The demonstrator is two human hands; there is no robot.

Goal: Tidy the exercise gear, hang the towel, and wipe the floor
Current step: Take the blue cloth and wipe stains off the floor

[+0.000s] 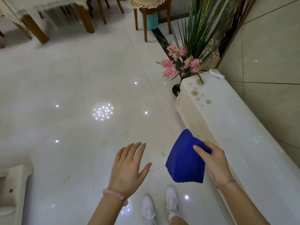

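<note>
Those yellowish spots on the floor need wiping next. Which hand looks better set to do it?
The right hand, probably: its fingers pinch the blue cloth, close to the yellowish floor spots. The left hand is open and holds nothing.

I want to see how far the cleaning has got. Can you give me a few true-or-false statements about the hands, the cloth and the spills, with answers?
1. The right hand holds a blue cloth. True.
2. The left hand holds a towel. False: it is open and holds nothing.
3. Yellowish stains show on the floor. True.
4. The cabinet top is spotless. False: brownish spots lie on it near the flowers.
5. The cloth is pressed flat on the floor. False: it hangs from the right hand, above the floor.
</note>
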